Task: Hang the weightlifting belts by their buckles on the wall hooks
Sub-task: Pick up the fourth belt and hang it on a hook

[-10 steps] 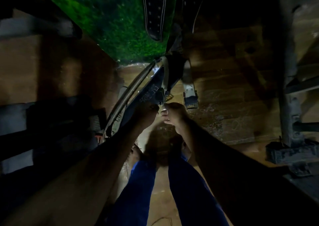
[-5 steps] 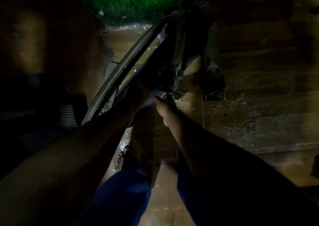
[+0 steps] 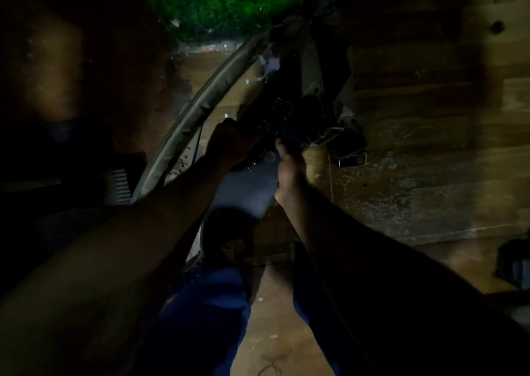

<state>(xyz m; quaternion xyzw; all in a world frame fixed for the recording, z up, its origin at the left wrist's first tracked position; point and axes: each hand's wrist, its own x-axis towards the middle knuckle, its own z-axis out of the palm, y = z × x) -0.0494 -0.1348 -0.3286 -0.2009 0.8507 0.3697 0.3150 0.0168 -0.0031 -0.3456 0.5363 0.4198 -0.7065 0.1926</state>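
Note:
The scene is very dark. A wide dark weightlifting belt [image 3: 246,192] runs up the middle of the view from near my legs toward the wall. My left hand [image 3: 226,143] grips its left edge and my right hand [image 3: 289,166] grips its right edge just below the metal buckle [image 3: 324,137]. Another strap with a metal buckle [image 3: 352,159] hangs to the right, against the wooden wall [image 3: 415,117]. No wall hook is visible in the gloom.
A long padded curved piece [image 3: 195,111] leans diagonally at the left. Green turf-like covering [image 3: 223,5] fills the top centre. A dark ribbed object [image 3: 117,186] sits at the left, and dark equipment [image 3: 513,263] at the right edge. My blue trouser legs [image 3: 206,318] stand on a wooden floor.
Both hands have risen with the belt and closed on its edges near the buckle. The view has tilted and moved nearer the wall, so the hanging belts at the top left the view.

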